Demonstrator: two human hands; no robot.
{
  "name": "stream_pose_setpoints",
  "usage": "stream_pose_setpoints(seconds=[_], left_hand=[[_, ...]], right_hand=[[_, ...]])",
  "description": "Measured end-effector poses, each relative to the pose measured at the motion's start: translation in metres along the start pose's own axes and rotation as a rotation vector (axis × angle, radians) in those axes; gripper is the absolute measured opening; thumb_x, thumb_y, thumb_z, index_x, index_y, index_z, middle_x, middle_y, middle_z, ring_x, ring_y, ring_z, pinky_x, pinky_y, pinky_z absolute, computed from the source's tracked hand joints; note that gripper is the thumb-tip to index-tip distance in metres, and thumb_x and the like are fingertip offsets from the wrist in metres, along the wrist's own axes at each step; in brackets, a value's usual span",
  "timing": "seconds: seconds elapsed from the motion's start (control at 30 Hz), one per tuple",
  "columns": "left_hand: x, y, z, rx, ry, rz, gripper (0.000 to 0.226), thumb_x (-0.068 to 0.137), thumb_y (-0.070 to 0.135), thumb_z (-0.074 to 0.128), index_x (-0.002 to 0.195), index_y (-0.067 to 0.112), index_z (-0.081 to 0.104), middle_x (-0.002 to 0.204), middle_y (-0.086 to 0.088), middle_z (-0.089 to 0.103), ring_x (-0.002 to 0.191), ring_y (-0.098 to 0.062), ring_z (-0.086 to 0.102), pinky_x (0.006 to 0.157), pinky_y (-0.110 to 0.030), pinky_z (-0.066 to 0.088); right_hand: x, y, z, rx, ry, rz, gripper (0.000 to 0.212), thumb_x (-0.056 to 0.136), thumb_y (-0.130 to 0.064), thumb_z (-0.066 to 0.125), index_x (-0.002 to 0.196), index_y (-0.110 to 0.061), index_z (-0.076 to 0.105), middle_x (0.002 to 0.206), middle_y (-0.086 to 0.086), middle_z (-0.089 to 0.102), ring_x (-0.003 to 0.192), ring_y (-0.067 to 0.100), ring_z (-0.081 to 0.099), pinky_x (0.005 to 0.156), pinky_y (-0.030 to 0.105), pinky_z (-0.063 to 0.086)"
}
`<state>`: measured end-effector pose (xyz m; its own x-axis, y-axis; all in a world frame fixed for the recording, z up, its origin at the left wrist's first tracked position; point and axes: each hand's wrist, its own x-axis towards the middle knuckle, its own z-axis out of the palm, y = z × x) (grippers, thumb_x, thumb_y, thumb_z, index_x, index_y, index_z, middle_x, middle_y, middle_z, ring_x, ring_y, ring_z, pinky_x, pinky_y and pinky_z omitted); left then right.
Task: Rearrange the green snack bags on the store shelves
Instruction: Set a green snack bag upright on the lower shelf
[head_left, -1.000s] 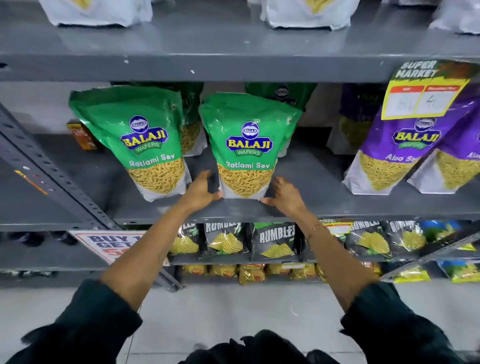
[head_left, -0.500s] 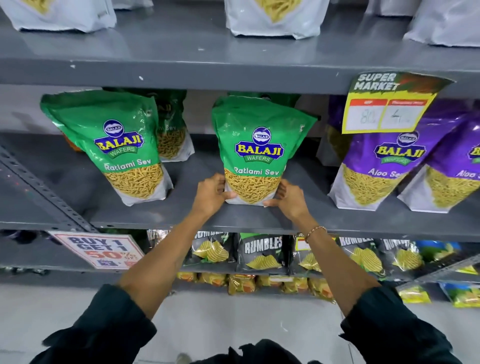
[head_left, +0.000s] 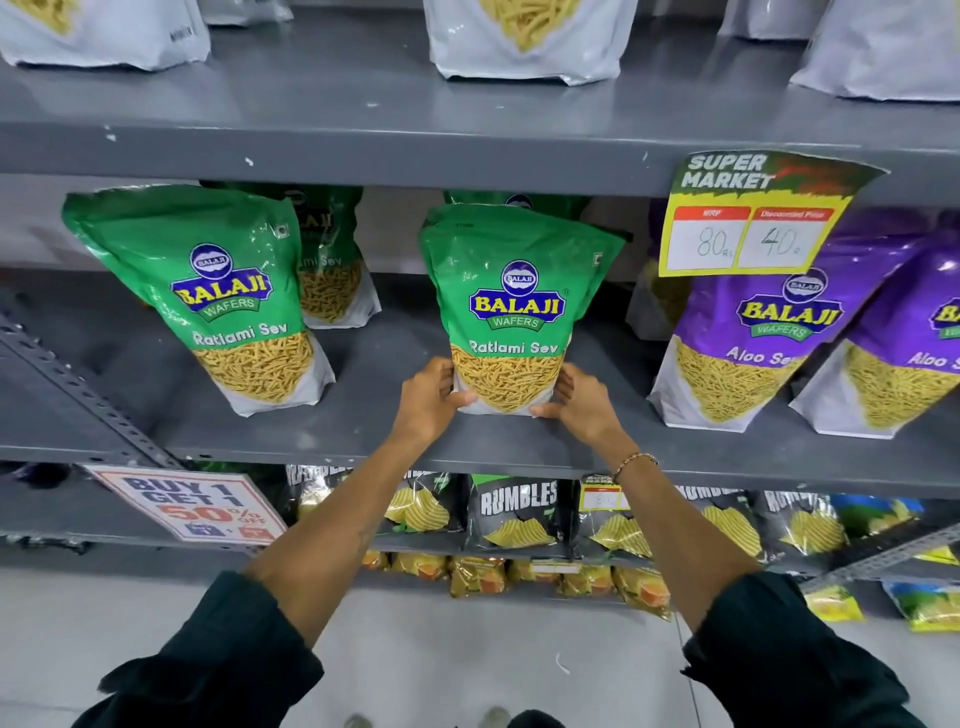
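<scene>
A green snack bag (head_left: 514, 306) marked "Balaji Wafers Ratlami Sev" stands upright on the grey shelf (head_left: 363, 436), its white base pinched between the fingers (head_left: 457, 400) of both hands. Another green bag (head_left: 228, 296) leans well to the left of the fingers, top tilted left. Two more green bags (head_left: 332, 270) stand behind, farther from the fingers, partly hidden.

Two green bags, the left green bag (head_left: 208, 291) and the middle green bag (head_left: 514, 312), read "BALAJI WAFERS, Ratlami Sev". The purple bag (head_left: 769, 338) reads "BALAJI WAFERS, Aloo Sev". The yellow price tag (head_left: 753, 213) says "SUPER MARKET", 80 and 40. The offer sign (head_left: 192, 501) reads "BUY 1 GET 1 50% OFF"; a black bag (head_left: 514, 512) says "RUMBLES".
</scene>
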<state>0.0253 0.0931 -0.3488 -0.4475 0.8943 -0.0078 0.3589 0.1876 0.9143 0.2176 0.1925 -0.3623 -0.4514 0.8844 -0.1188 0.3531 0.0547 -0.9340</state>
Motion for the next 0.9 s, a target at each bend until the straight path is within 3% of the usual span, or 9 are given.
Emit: stream_pose_setpoints(seconds=[0.1, 0.17, 0.27, 0.47, 0.57, 0.63, 0.7, 0.8, 0.9], left_hand=[[-0.007, -0.001, -0.003, 0.042, -0.016, 0.038, 0.061, 0.076, 0.014, 0.074, 0.129, 0.004, 0.045, 0.131, -0.014, 0.058, 0.121, -0.025, 0.055, 0.100, -0.029, 0.042], [-0.017, -0.007, -0.011, 0.070, 0.036, 0.038, 0.068, 0.078, 0.020, 0.072, 0.136, 0.006, 0.039, 0.136, -0.010, 0.054, 0.123, -0.023, 0.053, 0.100, -0.025, 0.041], [-0.035, -0.026, -0.037, 0.115, 0.194, 0.018, 0.044, 0.083, 0.030, 0.066, 0.120, 0.009, 0.056, 0.111, -0.006, 0.069, 0.098, -0.017, 0.063, 0.076, 0.001, 0.036], [-0.065, -0.062, -0.119, -0.009, 0.561, 0.007, 0.024, 0.084, 0.029, 0.064, 0.088, 0.007, 0.055, 0.076, -0.003, 0.060, 0.067, -0.005, 0.056, 0.057, -0.005, 0.036], [-0.052, -0.077, -0.176, 0.045, 0.660, 0.002, 0.035, 0.075, 0.025, 0.074, 0.076, 0.001, 0.050, 0.074, -0.013, 0.052, 0.068, -0.017, 0.053, 0.064, -0.035, 0.045], [-0.036, -0.084, -0.206, 0.173, 0.587, -0.138, 0.059, 0.071, 0.026, 0.078, 0.106, -0.011, 0.050, 0.109, -0.027, 0.053, 0.101, -0.032, 0.054, 0.086, -0.044, 0.045], [-0.024, -0.090, -0.225, 0.177, 0.432, -0.165, 0.088, 0.068, 0.022, 0.081, 0.134, -0.007, 0.031, 0.138, -0.026, 0.039, 0.128, -0.033, 0.041, 0.104, -0.033, 0.034], [-0.011, -0.098, -0.240, 0.173, 0.203, -0.105, 0.088, 0.067, 0.022, 0.081, 0.137, 0.007, 0.030, 0.140, -0.015, 0.045, 0.127, -0.028, 0.045, 0.099, -0.034, 0.039], [-0.002, -0.106, -0.242, 0.224, 0.184, -0.124, 0.078, 0.066, 0.025, 0.081, 0.130, 0.009, 0.039, 0.132, -0.012, 0.055, 0.120, -0.029, 0.051, 0.094, -0.036, 0.042]], right_hand=[[-0.010, -0.001, 0.002, -0.119, 0.035, -0.039, 0.075, 0.065, -0.008, 0.080, 0.129, -0.010, 0.041, 0.130, 0.004, 0.055, 0.118, 0.018, 0.051, 0.102, 0.035, 0.042], [-0.026, -0.001, 0.011, -0.153, 0.259, -0.063, 0.072, 0.070, -0.010, 0.077, 0.131, -0.009, 0.039, 0.130, 0.005, 0.051, 0.115, 0.018, 0.050, 0.098, 0.033, 0.042], [-0.059, -0.003, 0.043, -0.126, 0.553, -0.202, 0.021, 0.080, -0.009, 0.066, 0.099, -0.011, 0.057, 0.097, 0.012, 0.064, 0.085, 0.028, 0.063, 0.072, 0.022, 0.045], [-0.065, -0.038, 0.128, -0.183, 0.088, -0.319, 0.007, 0.081, -0.013, 0.066, 0.087, -0.010, 0.065, 0.083, 0.005, 0.071, 0.073, 0.011, 0.063, 0.068, 0.002, 0.044], [-0.040, -0.068, 0.181, -0.155, -0.076, -0.260, 0.023, 0.081, -0.013, 0.067, 0.103, -0.006, 0.063, 0.099, 0.014, 0.071, 0.090, 0.021, 0.067, 0.084, 0.029, 0.055], [-0.019, -0.086, 0.209, -0.143, -0.148, -0.200, 0.048, 0.079, -0.015, 0.069, 0.122, -0.004, 0.052, 0.120, 0.019, 0.062, 0.110, 0.026, 0.060, 0.096, 0.037, 0.049], [0.002, -0.098, 0.230, -0.153, -0.191, -0.163, 0.072, 0.077, -0.016, 0.072, 0.137, -0.005, 0.034, 0.140, 0.019, 0.046, 0.128, 0.028, 0.045, 0.107, 0.040, 0.038], [0.027, -0.108, 0.248, -0.197, -0.212, -0.177, 0.082, 0.074, -0.017, 0.074, 0.140, -0.006, 0.026, 0.147, 0.015, 0.038, 0.133, 0.028, 0.038, 0.107, 0.036, 0.034], [0.039, -0.111, 0.258, -0.084, -0.225, -0.178, 0.061, 0.070, -0.005, 0.075, 0.123, -0.003, 0.045, 0.130, 0.019, 0.056, 0.118, 0.029, 0.054, 0.099, 0.040, 0.044]])
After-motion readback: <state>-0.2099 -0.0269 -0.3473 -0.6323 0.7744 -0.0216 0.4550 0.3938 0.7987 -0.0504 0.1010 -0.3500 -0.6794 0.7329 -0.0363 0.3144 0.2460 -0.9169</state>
